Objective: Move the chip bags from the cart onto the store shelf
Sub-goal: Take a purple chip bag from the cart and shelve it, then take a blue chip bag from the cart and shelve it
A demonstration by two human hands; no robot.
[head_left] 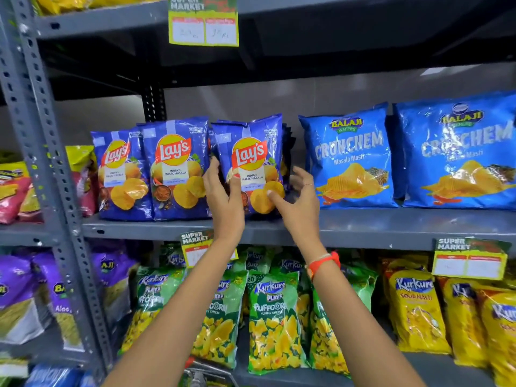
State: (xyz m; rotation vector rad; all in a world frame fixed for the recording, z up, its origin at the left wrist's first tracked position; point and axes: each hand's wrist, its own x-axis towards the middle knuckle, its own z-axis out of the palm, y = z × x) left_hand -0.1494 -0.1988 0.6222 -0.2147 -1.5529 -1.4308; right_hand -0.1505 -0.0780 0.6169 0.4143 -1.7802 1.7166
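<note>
A blue Lay's Magic Masala bag [252,152] stands upright on the grey middle shelf [363,227], the rightmost of three front Lay's bags. My left hand [224,196] grips its lower left edge, thumb on the front. My right hand [298,202] is at its lower right corner, fingers spread, thumb touching the front. More Lay's bags stand behind it. Two other Lay's bags [176,169] stand to its left. The cart is barely in view at the bottom edge.
Two large blue Balaji Crunchem bags [349,155] stand to the right on the same shelf. Green Kurkure Puffcorn bags [270,319] and yellow Kurkure bags [416,311] fill the shelf below. A perforated grey upright [53,163] stands at left. Price tags [203,23] hang from shelf edges.
</note>
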